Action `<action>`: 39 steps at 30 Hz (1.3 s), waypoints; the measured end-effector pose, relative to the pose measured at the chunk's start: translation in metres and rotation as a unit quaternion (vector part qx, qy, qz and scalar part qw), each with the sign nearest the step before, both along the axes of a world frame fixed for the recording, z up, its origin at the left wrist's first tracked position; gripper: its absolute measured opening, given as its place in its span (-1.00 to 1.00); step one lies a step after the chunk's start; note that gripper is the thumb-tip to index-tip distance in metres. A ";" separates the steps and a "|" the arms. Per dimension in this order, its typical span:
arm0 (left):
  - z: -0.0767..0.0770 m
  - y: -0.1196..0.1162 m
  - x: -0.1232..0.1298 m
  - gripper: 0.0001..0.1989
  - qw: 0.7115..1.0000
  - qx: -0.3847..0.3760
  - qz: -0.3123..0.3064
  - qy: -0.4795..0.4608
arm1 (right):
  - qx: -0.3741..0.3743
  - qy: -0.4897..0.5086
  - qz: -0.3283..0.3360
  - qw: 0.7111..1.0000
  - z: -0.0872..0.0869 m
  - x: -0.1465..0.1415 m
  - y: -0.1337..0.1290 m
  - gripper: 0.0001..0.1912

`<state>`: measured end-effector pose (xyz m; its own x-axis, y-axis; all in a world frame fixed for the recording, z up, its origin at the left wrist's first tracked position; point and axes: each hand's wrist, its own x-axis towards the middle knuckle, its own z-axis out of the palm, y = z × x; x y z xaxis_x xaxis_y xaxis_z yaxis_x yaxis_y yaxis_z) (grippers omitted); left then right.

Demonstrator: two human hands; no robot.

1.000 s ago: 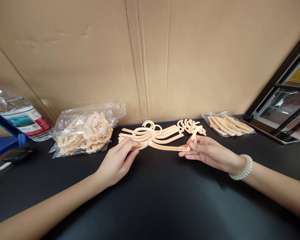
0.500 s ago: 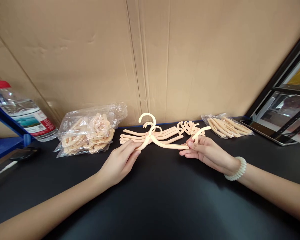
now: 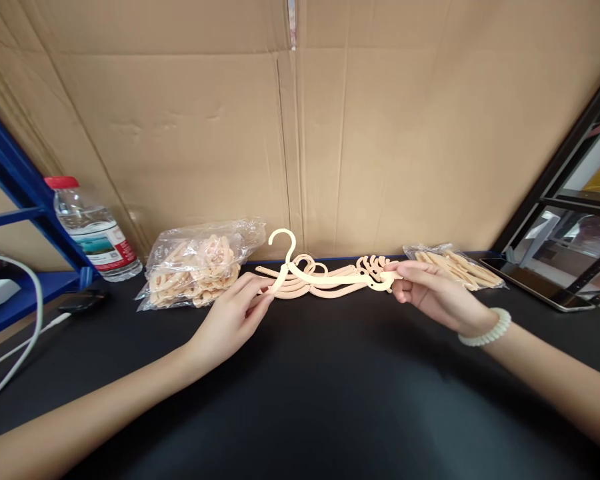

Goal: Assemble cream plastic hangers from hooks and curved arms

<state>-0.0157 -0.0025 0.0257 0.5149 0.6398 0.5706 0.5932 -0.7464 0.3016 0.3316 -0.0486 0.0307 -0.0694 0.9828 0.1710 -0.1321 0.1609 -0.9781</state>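
Note:
My left hand pinches one arm of a cream plastic hanger, whose hook points up. At the hanger's other end, my right hand holds a small curved cream piece between thumb and fingers. The curved piece meets or overlaps the hanger's end; whether they are joined I cannot tell. Behind the held hanger lie several stacked hangers of the same colour. Several small curved pieces lie in a row just behind my right hand's piece.
A clear bag of cream parts is at the back left, beside a red-capped water bottle. Another bag of long parts and a tablet are at the right. A white cable runs at far left.
The curved piece in my right hand has turned, with its open hook shape now at the hanger's end. The hanger has shifted slightly left, and the whole view has moved.

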 end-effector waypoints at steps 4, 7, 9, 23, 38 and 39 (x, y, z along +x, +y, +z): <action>-0.005 -0.013 -0.011 -0.81 0.999 0.006 -0.024 0.041 | -0.010 -0.242 0.057 0.969 0.014 0.028 0.006 -0.65; -0.009 -0.023 -0.013 -0.83 0.995 -0.002 -0.055 0.082 | -0.014 -0.399 0.141 0.906 0.020 0.037 0.007 -0.64; -0.009 -0.026 -0.013 -0.82 0.991 0.007 -0.076 0.113 | -0.001 -0.456 0.165 0.875 0.020 0.038 0.007 -0.61; 0.003 -0.017 -0.026 -0.79 0.964 -0.076 -0.180 0.182 | 0.007 -0.523 0.229 0.821 0.014 0.031 0.002 -0.66; 0.005 0.002 -0.035 -0.82 0.965 -0.166 -0.166 0.115 | 0.007 -0.549 0.238 0.801 0.014 0.039 0.004 -0.73; 0.006 0.004 -0.036 -0.83 0.965 -0.169 -0.164 0.117 | 0.008 -0.548 0.237 0.802 0.013 0.039 0.004 -0.72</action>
